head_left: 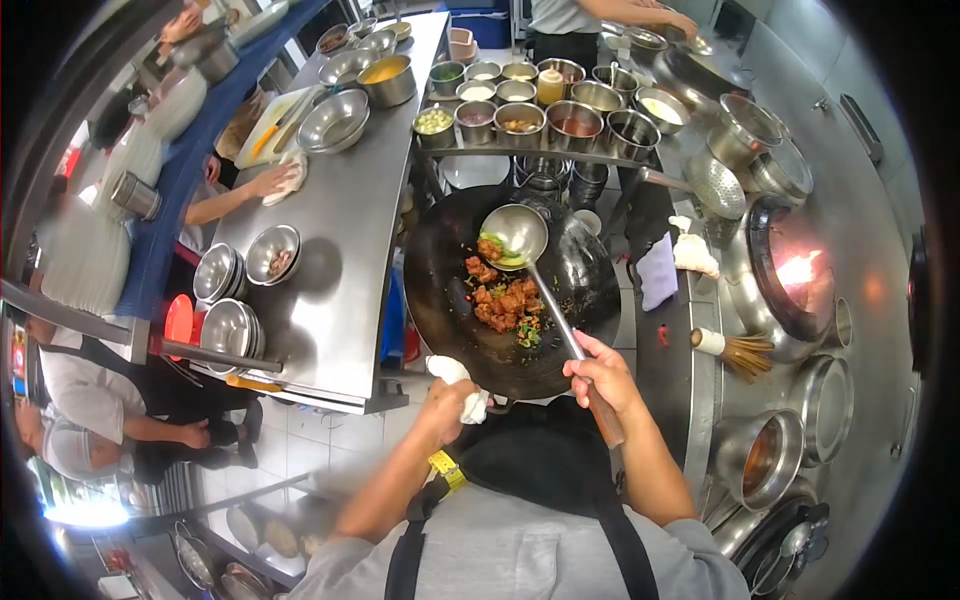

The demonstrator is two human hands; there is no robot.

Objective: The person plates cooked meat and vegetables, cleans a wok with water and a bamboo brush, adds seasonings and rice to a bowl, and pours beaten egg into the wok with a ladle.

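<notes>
A large black wok (440, 290) stood before the person, with browned chunks of food (508, 303) near its centre. A metal ladle (553, 305) reached into the wok, its bowl holding a few pieces on the wok's far side. The right hand (603, 378) was wrapped around the ladle's handle; the left hand (443, 412) clutched a white cloth (448, 369) at the wok's near rim. Beyond the wok stood metal ingredient pots (519, 125); right of it, a flame (798, 268) burned; left, a steel tabletop (372, 200) carried metal bowls (333, 120).

From the wearer's head, one camera looks forward and down, near the wok (437, 290).
</notes>
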